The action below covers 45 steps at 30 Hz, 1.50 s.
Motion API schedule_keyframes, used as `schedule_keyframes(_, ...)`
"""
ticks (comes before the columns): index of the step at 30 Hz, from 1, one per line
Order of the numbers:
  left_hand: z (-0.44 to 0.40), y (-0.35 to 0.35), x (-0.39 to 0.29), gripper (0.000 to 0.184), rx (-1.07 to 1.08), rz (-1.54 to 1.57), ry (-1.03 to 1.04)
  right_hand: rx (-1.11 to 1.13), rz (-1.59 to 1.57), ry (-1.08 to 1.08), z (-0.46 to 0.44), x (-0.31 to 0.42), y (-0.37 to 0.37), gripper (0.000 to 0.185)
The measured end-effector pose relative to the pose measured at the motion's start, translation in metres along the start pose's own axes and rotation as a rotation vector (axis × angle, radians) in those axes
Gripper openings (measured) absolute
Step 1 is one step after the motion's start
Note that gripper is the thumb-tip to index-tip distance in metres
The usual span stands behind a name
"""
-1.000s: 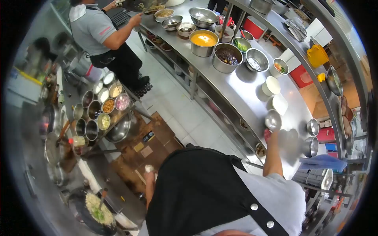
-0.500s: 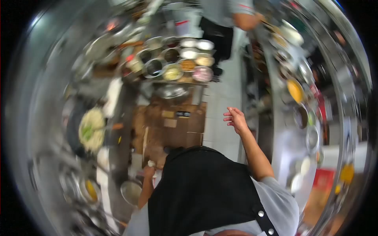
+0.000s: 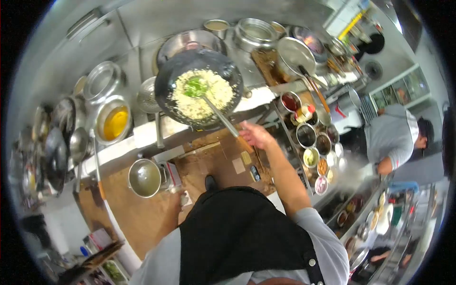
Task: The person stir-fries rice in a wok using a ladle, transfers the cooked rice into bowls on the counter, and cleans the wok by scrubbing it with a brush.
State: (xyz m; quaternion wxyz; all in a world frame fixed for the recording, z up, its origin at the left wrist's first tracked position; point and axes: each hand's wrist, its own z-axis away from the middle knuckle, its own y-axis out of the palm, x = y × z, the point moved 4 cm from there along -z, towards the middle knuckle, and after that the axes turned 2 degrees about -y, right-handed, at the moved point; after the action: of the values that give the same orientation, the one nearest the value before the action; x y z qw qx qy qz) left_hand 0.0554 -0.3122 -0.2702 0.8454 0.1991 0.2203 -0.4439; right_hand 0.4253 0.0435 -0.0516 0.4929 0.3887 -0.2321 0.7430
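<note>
A black wok (image 3: 164, 90) stands on the stove, with pale rice-like food (image 3: 221, 92) in it and a heap of chopped greens (image 3: 195, 87) on top. A metal ladle or spatula (image 3: 218, 113) leans in the food; its working end is hidden. My right hand (image 3: 257, 136) is open, its fingers apart beside the wooden handle end (image 3: 245, 145); whether they touch it I cannot tell. Low by my apron, my left hand (image 3: 176, 202) looks closed around something small and whitish, too blurred to name. Close to it stands a metal pot (image 3: 145, 178).
Left of the wok are a strainer (image 3: 148, 95) and a pot of yellow liquid (image 3: 115, 121). Ingredient bowls (image 3: 306, 135) stand on the right, near a large pot (image 3: 296, 54) with a long wooden-handled ladle (image 3: 315, 89). A co-worker (image 3: 392, 135) stands farther right.
My view has swung left, bringing the stove and wok to the front. My right hand has come from over the floor to the utensil's handle. My left hand stays low.
</note>
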Motion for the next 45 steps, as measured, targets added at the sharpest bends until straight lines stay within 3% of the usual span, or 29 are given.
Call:
schedule_keyframes(2, 0.014, 0.055, -0.039, 0.029, 0.024, 0.062, 0.072, 0.241, -0.126, 0.121, -0.014, 0.012, 0.038, 0.061)
schedule_keyframes(5, 0.040, 0.142, -0.117, 0.035, 0.173, 0.150, 0.287, 0.321, -0.168, 0.016, -0.002, 0.063, 0.061, 0.046)
schedule_keyframes(8, 0.054, 0.197, -0.170, 0.032, 0.285, 0.142, 0.184, 0.100, 0.459, -0.064, 0.024, 0.117, 0.057, 0.035)
schedule_keyframes(9, 0.053, 0.212, -0.180, 0.034, 0.304, 0.192, 0.181, 0.061, 0.527, -0.157, 0.037, 0.129, 0.052, 0.034)
schedule_keyframes(10, 0.052, 0.225, -0.187, 0.037, 0.323, 0.238, 0.180, 0.027, 0.627, -0.221, 0.053, 0.145, 0.046, 0.040)
schedule_keyframes(12, 0.048, 0.244, -0.194, 0.053, 0.320, 0.356, 0.122, -0.037, 0.882, -0.593, 0.072, 0.164, 0.029, 0.055)
schedule_keyframes(15, 0.062, 0.271, -0.218, 0.065, 0.286, 0.480, 0.095, -0.050, 0.854, -0.678, 0.079, 0.155, 0.017, 0.071)
schedule_keyframes(16, 0.067, 0.278, -0.224, 0.067, 0.270, 0.510, 0.098, -0.047, 1.020, -0.724, 0.064, 0.139, 0.007, 0.080)
schedule_keyframes(18, 0.056, 0.290, -0.229, 0.068, 0.197, 0.522, 0.111, -0.064, 1.325, -0.643, 0.041, 0.114, -0.011, 0.081)
schedule_keyframes(20, 0.059, 0.304, -0.234, 0.069, 0.101, 0.556, 0.111, -0.002, 1.346, -0.705, 0.022, 0.101, -0.038, 0.081)
schedule_keyframes(24, 0.032, 0.324, -0.234, 0.041, -0.035, 0.614, 0.210, -0.010, 1.196, -0.817, 0.009, 0.118, -0.071, 0.080)
schedule_keyframes(26, 0.002, 0.324, -0.228, 0.027, -0.118, 0.618, 0.306, 0.035, 0.968, -0.545, 0.005, 0.151, -0.073, 0.074)
schedule_keyframes(27, 0.022, 0.327, -0.242, 0.017, -0.154, 0.644, 0.263, 0.049, 0.899, -0.629, -0.010, 0.163, -0.073, 0.072)
schedule_keyframes(28, 0.026, 0.326, -0.245, 0.014, -0.180, 0.628, 0.284, 0.058, 0.825, -0.711, -0.025, 0.180, -0.073, 0.071)
schedule_keyframes(32, 0.028, 0.327, -0.277, 0.012, -0.219, 0.613, 0.405, 0.139, 0.760, -0.297, -0.092, 0.244, -0.030, 0.066)
schedule_keyframes(35, 0.016, 0.320, -0.319, 0.016, -0.276, 0.636, 0.517, 0.142, 0.696, -0.351, -0.132, 0.261, 0.034, 0.067)
schedule_keyframes(36, 0.000, 0.316, -0.338, 0.018, -0.284, 0.661, 0.548, 0.186, 0.825, -0.331, -0.136, 0.262, 0.053, 0.067)
schedule_keyframes(37, 0.008, 0.312, -0.372, 0.018, -0.233, 0.528, 0.526, 0.206, 0.945, -0.450, -0.133, 0.261, 0.063, 0.067)
schedule_keyframes(40, -0.055, 0.298, -0.431, 0.016, -0.155, 0.526, 0.561, 0.219, 1.282, -0.674, -0.116, 0.246, 0.051, 0.068)
schedule_keyframes(45, -0.107, 0.285, -0.508, 0.014, -0.080, 0.389, 0.393, -0.044, 1.395, -0.776, -0.114, 0.250, 0.001, 0.070)
